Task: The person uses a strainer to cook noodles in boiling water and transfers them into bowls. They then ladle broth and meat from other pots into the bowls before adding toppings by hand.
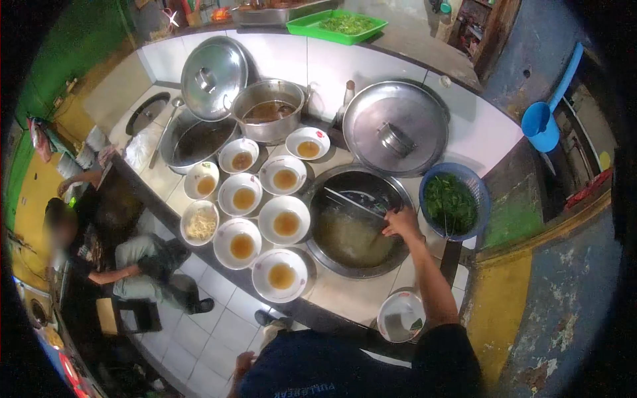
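- Reaching over the big pot, the right hand was seen with its fingers clamped on the end of a pale rod, which was slanted across the pot towards its far left side.
- Cloudy liquid was held in the pot's near part; its far part was darkened.
- The left hand was lowered beside the dark shirt; whether its fingers were apart or together could not be told.
- Left of the pot, eight bowls of brown liquid were grouped on the bench, with noodles held in a ninth.
- Greens were held in a blue basket right of the pot.
- Nearer the body, a white bowl was placed, a leaf inside.
- Behind the pot, a lid was propped.
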The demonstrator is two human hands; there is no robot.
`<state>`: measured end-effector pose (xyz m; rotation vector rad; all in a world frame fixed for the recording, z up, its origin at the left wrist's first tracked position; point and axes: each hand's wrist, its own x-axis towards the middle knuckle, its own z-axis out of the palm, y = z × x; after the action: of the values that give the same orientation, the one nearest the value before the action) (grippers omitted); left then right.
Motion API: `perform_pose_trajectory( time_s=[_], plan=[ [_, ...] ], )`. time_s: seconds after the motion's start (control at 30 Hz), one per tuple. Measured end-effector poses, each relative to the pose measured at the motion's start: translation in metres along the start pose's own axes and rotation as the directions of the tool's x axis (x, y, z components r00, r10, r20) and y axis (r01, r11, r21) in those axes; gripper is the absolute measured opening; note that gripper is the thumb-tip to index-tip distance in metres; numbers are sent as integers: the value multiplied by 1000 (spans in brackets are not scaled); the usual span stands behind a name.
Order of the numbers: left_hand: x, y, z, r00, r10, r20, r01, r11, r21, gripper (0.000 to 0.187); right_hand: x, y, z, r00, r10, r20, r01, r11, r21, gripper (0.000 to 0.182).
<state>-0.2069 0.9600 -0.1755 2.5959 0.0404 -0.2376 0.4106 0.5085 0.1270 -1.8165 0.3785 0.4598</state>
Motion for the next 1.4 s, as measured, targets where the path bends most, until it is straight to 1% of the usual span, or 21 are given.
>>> perform_pose_trajectory(
  time_s=[0.03, 0.07, 0.13, 0.17, 0.23, 0.33, 0.37, 0.43, 0.53, 0.57, 0.67, 0.77, 0.83, 0.9, 0.97, 1.07, 1.17, 1.23, 1.3, 1.37, 1.4],
  plan=[
    [-4, -2, 7, 993, -116, -20, 105, 951, -292, 45, 3, 11, 10, 996, -19, -82, 22, 999, 35, 20],
    [-9, -5, 15, 972, -230, -40, 168, 808, -565, 45, 6, 21, 20, 986, -38, -163, 49, 997, 66, 20],
    [-4, -10, 16, 979, -181, -92, 108, 847, -520, 41, -5, 19, 29, 979, -32, -200, 43, 998, 52, 20],
    [3, 0, 3, 913, -403, 66, 337, 652, -679, 40, -5, 26, 35, 973, -31, -229, 55, 994, 100, 19],
    [36, 36, -43, 615, -636, 467, 650, 72, -757, 38, 1, 42, 48, 957, -25, -290, 85, 977, 198, 19],
    [57, 37, -57, 605, -661, 445, 644, 78, -761, 39, -23, 44, 70, 906, 52, -420, 131, 909, 395, 18],
    [63, 39, -61, 632, -654, 415, 615, 98, -782, 40, -10, 71, 70, 947, -1, -321, 160, 868, 471, 19],
    [68, 41, -66, 678, -640, 361, 562, 134, -816, 41, -15, 96, 76, 936, 96, -340, 127, 806, 578, 19],
    [74, 37, -67, 668, -635, 387, 588, 133, -798, 41, -31, 106, 76, 930, 188, -316, 91, 715, 693, 18],
    [77, 33, -62, 627, -654, 423, 620, 90, -779, 40, -41, 105, 74, 930, 209, -301, 79, 687, 722, 17],
    [71, 50, -72, 677, -627, 385, 597, 162, -786, 39, -79, 106, 54, 979, 11, -206, 155, 616, 772, 18],
    [56, -23, -7, 831, -446, 333, 516, 394, -760, 39, -125, 87, 38, 975, -64, -213, 185, 765, 617, 34],
    [56, -13, -14, 836, -450, 314, 519, 460, -720, 39, -138, 98, 26, 971, -84, -223, 212, 730, 649, 30],
    [57, -10, -13, 831, -458, 315, 513, 413, -753, 39, -153, 97, 15, 974, -107, -199, 214, 716, 665, 31],
    [56, -10, -11, 815, -466, 344, 493, 248, -834, 39, -164, 98, 2, 974, -137, -178, 221, 734, 642, 32],
    [65, 6, -32, 648, -568, 508, 591, -47, -806, 36, -182, 80, -15, 981, -125, -148, 191, 742, 642, 30],
    [78, 28, -49, 586, -649, 485, 665, 43, -746, 35, -196, 57, -22, 983, -168, -71, 180, 844, 506, 24],
    [72, 1, -27, 819, -483, 310, 529, 426, -734, 34, -195, 50, -17, 977, -211, -26, 202, 883, 425, 20],
    [77, 9, -32, 830, -466, 307, 513, 423, -747, 34, -191, 44, -2, 969, -249, -9, 230, 881, 414, 17],
    [82, 29, -48, 632, -614, 472, 624, 42, -781, 35, -193, 37, 1, 973, -229, -39, 222, 866, 447, 16],
    [83, 34, -52, 633, -629, 451, 621, 64, -781, 34, -194, 32, 1, 973, -224, -50, 221, 858, 463, 15]
  ],
)
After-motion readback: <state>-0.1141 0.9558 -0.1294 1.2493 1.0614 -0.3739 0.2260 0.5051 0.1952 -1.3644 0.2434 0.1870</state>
